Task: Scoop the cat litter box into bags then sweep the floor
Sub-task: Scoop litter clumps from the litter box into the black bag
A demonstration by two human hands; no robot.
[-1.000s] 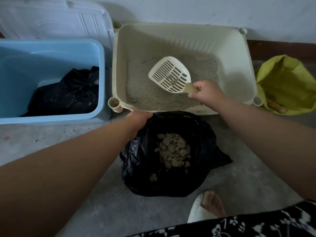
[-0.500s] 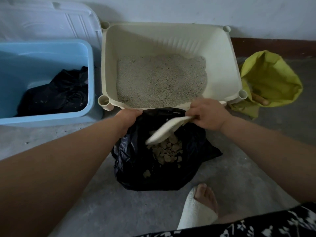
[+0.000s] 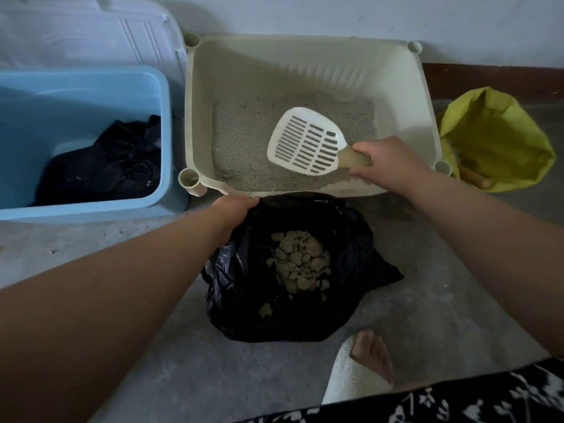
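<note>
A cream litter box with grey litter stands against the wall. My right hand grips the handle of a white slotted scoop, whose empty blade hovers over the litter near the box's front. In front of the box sits an open black bag holding several pale litter clumps. My left hand holds the bag's rim at its far left edge, just below the box's front wall.
A light blue bin with a crumpled black bag inside stands left of the box, its pale lid leaning behind. A yellow-green bag sits at the right. My foot in a white slipper rests on the concrete floor.
The scoop was tipped over the black bag half a second ago; my right hand has lifted it back into the litter box, empty. My left hand has kept hold of the bag's rim.
</note>
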